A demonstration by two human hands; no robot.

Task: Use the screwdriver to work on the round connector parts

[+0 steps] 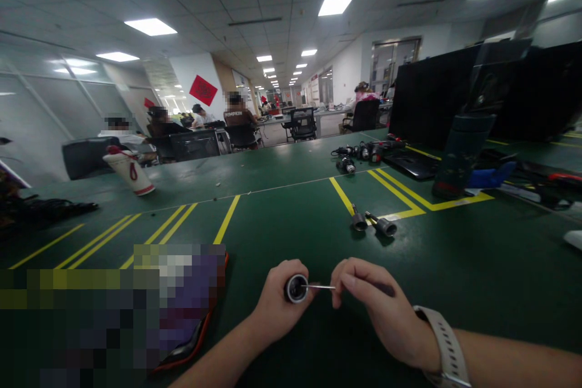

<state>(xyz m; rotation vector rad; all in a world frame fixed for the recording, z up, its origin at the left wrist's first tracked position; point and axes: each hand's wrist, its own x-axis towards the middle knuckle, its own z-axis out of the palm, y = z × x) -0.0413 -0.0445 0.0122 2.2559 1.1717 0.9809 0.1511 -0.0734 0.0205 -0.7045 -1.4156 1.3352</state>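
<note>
My left hand (pixel 284 297) is closed around a dark cylindrical part (pixel 296 288) with a silver rim, its round open end turned toward me. My right hand (pixel 377 306), with a pale watch strap at the wrist, grips a screwdriver (pixel 321 287). Its thin metal shaft points left and its tip is at the rim of the part; I cannot tell whether it reaches inside. The dark handle shows only partly behind my fingers. Beyond my hands, two dark grey cup-shaped parts with stems, one on the left (pixel 359 220) and one on the right (pixel 385 227), lie on the green table (pixel 282 218).
Several cable-like metal parts (pixel 348 163) lie farther back. At right stand a dark bottle (pixel 464 154) and black monitors (pixel 436 97). A white cup (pixel 131 171) leans at left. A blurred-out phone-like device (pixel 200 315) sits by my left forearm. People sit in the background.
</note>
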